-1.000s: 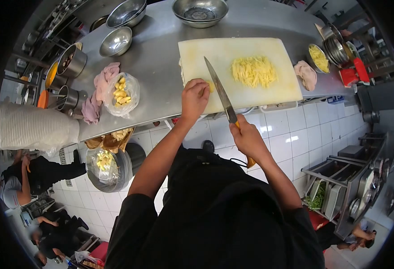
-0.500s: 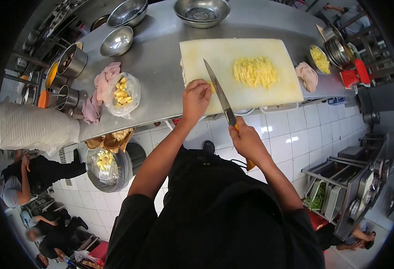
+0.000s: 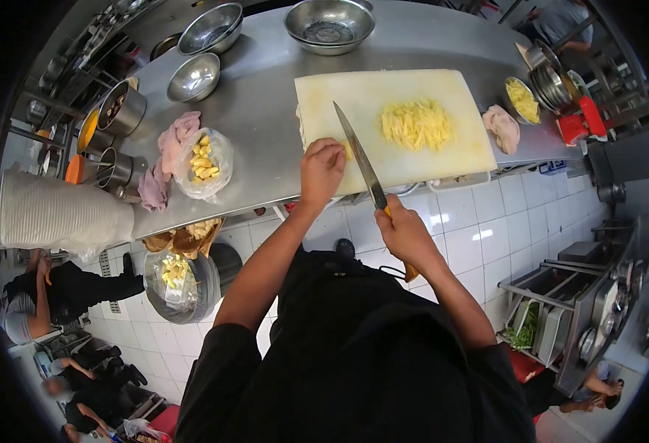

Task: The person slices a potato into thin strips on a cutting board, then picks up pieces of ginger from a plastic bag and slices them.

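My right hand is wrapped around the handle of a long kitchen knife. Its blade lies at a slant over the left part of a white cutting board, tip pointing away from me. Just left of the blade, my left hand has its fingers curled down on a small yellow piece, mostly hidden by the fingers. To the right of the knife, a pile of thin pale-yellow strips rests on the board.
Left on the steel table sit a plastic bag of peeled yellow pieces, pink cloths and metal bowls. At right are another cloth and a bowl of yellow strips. A lined bin stands below the table's edge.
The view has shifted slightly, so the board and table sit a little lower. Both hands and the knife keep nearly the same place over the board.
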A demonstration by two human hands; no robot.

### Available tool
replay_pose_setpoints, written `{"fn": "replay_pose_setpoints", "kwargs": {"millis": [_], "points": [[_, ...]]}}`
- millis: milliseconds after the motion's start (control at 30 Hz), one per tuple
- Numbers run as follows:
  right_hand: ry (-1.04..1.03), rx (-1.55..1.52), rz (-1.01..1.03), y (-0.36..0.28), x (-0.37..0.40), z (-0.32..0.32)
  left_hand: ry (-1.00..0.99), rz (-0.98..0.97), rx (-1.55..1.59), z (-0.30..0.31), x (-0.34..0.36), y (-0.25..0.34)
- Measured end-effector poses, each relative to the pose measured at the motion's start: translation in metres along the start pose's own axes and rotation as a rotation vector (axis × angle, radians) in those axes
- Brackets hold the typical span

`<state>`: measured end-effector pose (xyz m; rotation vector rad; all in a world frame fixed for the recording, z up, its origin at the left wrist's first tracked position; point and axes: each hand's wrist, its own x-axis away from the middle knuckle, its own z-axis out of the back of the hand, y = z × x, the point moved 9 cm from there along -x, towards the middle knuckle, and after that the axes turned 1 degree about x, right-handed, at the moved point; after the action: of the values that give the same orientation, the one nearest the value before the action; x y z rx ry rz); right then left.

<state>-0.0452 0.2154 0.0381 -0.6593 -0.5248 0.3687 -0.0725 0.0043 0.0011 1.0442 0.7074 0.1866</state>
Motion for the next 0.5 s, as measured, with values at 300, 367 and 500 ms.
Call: {"fn": "replay_pose_setpoints", "kwargs": {"millis": [300, 367, 500], "points": [[-0.004, -0.003, -0.002, -0.0004, 0.0018, -0.0013, -0.001, -0.024, -0.026, 0.0007, -0.0005, 0.0032], [-0.006, 0.003, -0.007, 0.0005, 0.002, -0.0009, 0.008, -0.027, -0.013, 0.0012, 0.0, 0.0034], [-0.016, -0.005, -0.022, 0.0013, 0.0016, -0.0011, 0.006, -0.027, -0.007, 0.0012, 0.0001, 0.0028]]}}
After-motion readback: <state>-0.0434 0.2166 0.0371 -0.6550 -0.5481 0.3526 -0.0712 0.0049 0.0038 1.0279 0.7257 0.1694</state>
